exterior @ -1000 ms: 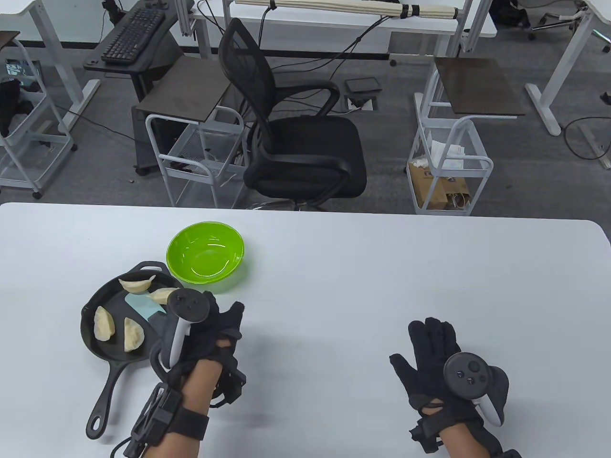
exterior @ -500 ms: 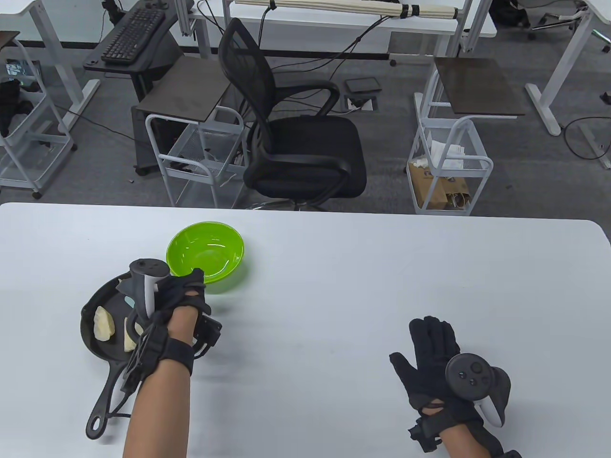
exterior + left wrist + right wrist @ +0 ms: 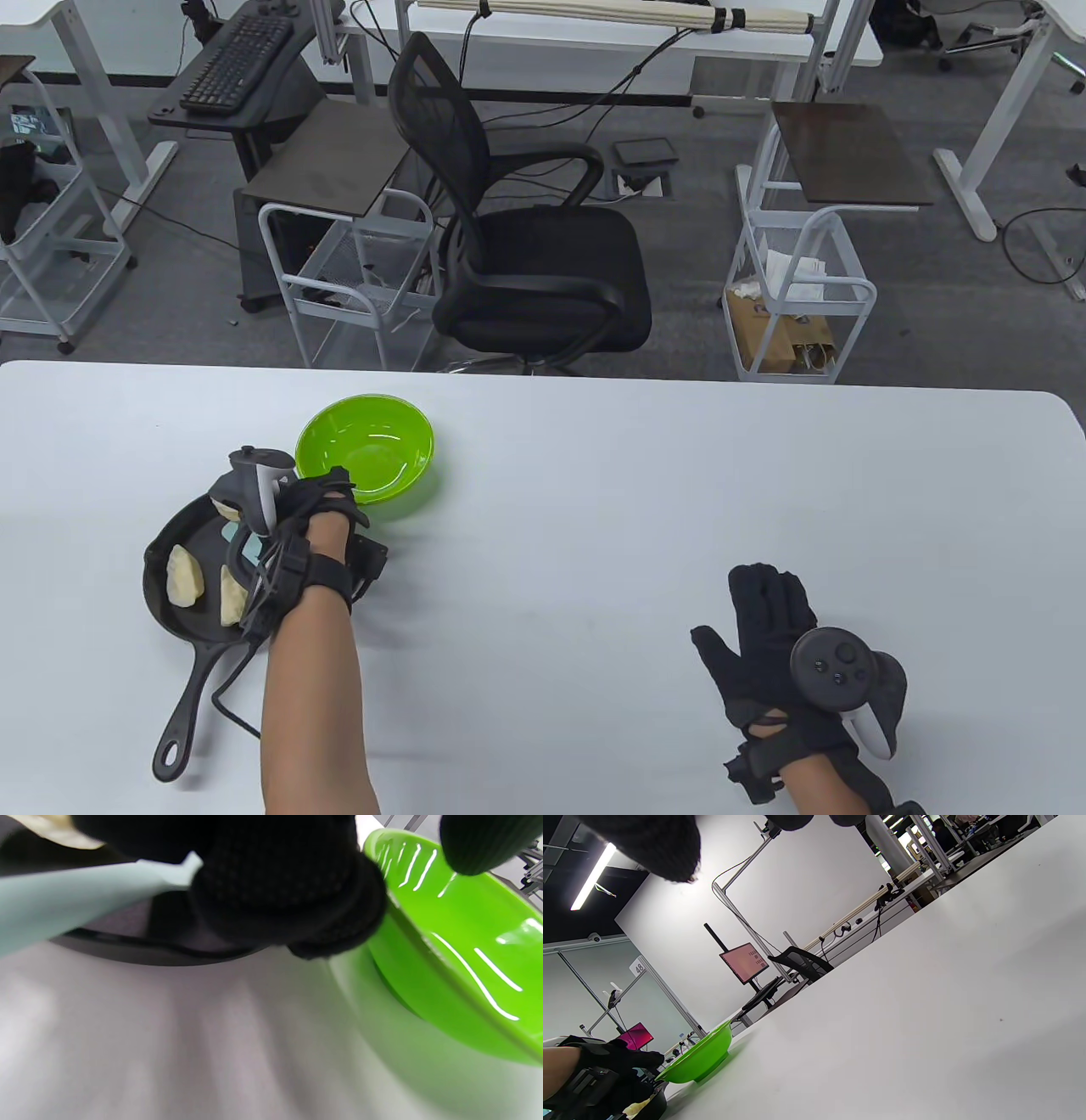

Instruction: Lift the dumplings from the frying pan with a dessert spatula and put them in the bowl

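Observation:
A black frying pan (image 3: 202, 624) sits at the table's left with its handle toward me. Two dumplings (image 3: 185, 576) lie in the left part of the pan, and a third (image 3: 225, 510) shows at its far rim. My left hand (image 3: 318, 505) is over the pan's right side, turned on edge. Its fingers (image 3: 275, 891) curl round the handle of the pale blue dessert spatula (image 3: 63, 908), whose blade (image 3: 247, 549) lies in the pan. The green bowl (image 3: 365, 454) stands just behind the pan, with nothing in it. My right hand (image 3: 768, 611) lies flat on the table at the right, holding nothing.
The white table (image 3: 594, 526) stretches between my hands. A black cable (image 3: 231, 711) from my left wrist trails over the pan handle (image 3: 188, 705). Beyond the far edge stand an office chair (image 3: 526, 255) and wire carts (image 3: 797, 297).
My left hand has moved from beside the pan to over its right side, turned on edge, and closed on the spatula handle. The right hand has stayed put.

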A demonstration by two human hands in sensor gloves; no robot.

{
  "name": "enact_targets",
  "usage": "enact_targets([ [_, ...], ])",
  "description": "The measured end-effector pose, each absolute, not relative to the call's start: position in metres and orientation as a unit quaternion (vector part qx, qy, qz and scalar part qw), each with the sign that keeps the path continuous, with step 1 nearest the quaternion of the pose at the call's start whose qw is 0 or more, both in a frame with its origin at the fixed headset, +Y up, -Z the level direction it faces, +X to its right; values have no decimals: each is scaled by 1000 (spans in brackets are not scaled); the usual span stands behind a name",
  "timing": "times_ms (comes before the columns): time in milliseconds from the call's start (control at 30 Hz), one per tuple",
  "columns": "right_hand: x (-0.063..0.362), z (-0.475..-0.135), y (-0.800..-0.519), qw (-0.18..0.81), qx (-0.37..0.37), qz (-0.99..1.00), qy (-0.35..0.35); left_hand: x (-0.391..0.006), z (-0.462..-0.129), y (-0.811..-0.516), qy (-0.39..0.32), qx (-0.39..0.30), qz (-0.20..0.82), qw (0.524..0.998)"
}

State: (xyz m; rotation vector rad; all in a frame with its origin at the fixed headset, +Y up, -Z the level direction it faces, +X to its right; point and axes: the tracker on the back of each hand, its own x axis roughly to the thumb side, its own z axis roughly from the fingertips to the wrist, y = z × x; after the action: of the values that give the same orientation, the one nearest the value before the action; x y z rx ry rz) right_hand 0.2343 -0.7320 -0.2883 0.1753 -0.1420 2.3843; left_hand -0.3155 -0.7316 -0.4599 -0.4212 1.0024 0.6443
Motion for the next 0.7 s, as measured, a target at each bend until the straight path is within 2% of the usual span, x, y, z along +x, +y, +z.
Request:
enact_targets([
  [700, 230, -291, -738, 365, 64, 929, -26, -328, -482, -736, 479, -208, 275, 807],
])
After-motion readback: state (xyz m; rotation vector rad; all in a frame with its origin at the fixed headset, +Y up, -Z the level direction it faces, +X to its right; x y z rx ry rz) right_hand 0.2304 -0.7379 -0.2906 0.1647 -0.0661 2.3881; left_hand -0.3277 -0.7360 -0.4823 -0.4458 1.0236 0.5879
